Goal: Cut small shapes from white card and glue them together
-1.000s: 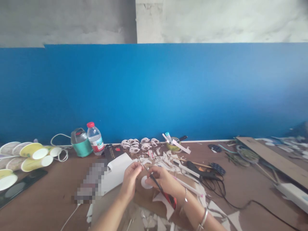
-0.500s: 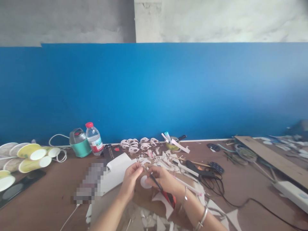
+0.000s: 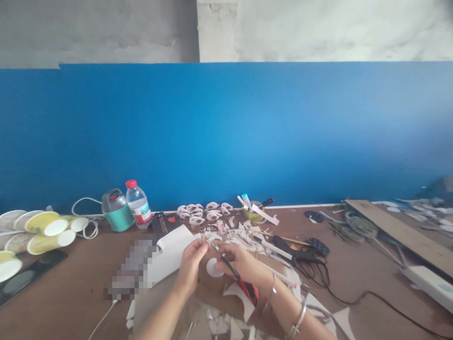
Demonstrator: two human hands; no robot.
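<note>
My left hand is closed, thumb and forefinger pinched together over the worktop. Whatever sits between its fingertips is too small to make out. Close beside it, my right hand is wrapped round a slim dark tool with a thin, pale tip pointing at the left fingertips. A red-and-black piece shows below the right palm; whether it belongs to the tool I cannot tell. Just under the right fingers is a round white disc. A curved white paper offcut lies below the right wrist.
White scraps are strewn behind the hands. Several white eye-shaped pieces stand at the back. A black glue gun with a cord lies right. On the left are a red-capped bottle, a green-and-grey container and yellow paper cups.
Both hands stay nearly in place. The tool's tip and the fingers have shifted very slightly; nothing has been let go.
</note>
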